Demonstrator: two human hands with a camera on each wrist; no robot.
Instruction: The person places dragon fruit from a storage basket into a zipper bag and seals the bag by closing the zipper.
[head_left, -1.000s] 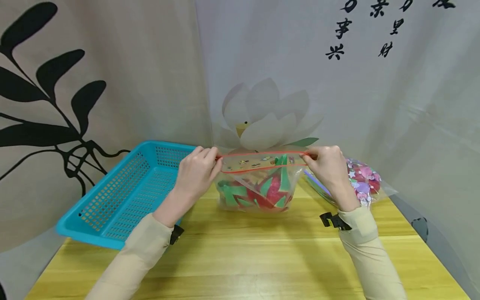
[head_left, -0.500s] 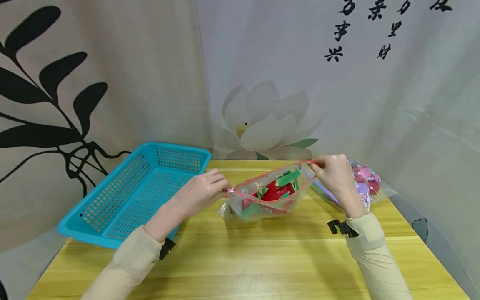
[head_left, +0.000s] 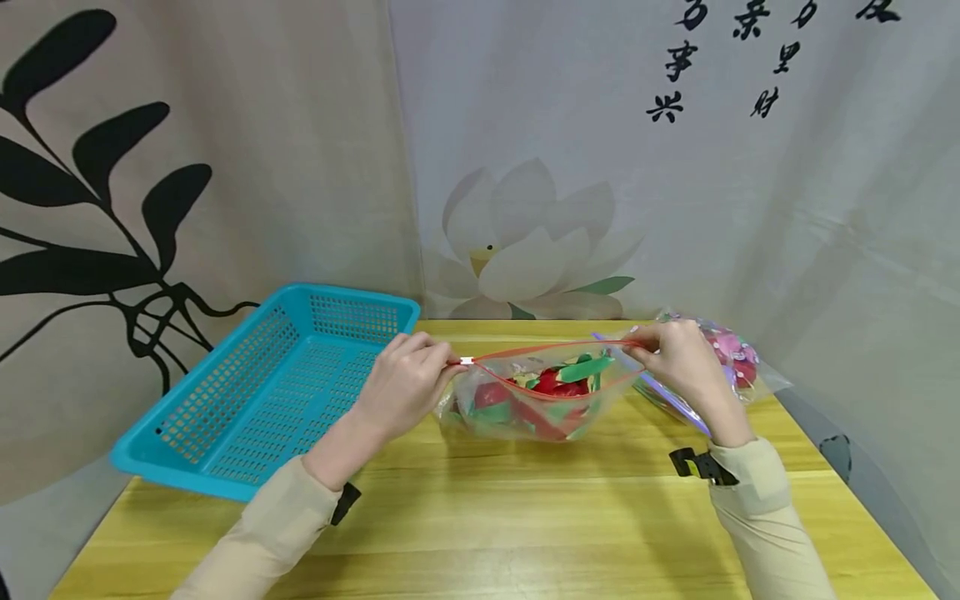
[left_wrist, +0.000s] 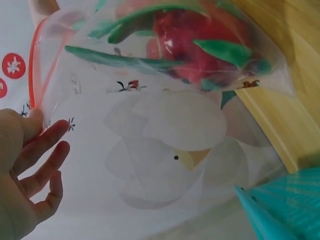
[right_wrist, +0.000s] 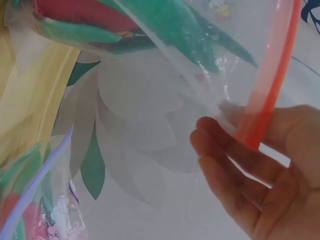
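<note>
A clear zip bag with a red-edged mouth sits on the table, its mouth parted. Through the plastic show red dragon fruit with green pointed scales. The left hand pinches the bag's left corner by a small white slider. At the opposite corner, the right hand pinches the red strip between thumb and fingers. From the left wrist, the thumb and forefinger of the left hand meet at the red edge. The right wrist view has the right hand holding the red strip.
A blue perforated basket stands at the left of the wooden table, with nothing seen inside. Behind the right hand lies a second zip bag, purple-edged and patterned. A printed curtain hangs along the back.
The red-edged bag's mouth, stretched flat and upright a second ago, is now lower and parted, baring the fruit from above. Both hands have come down; the right one is slightly further right.
</note>
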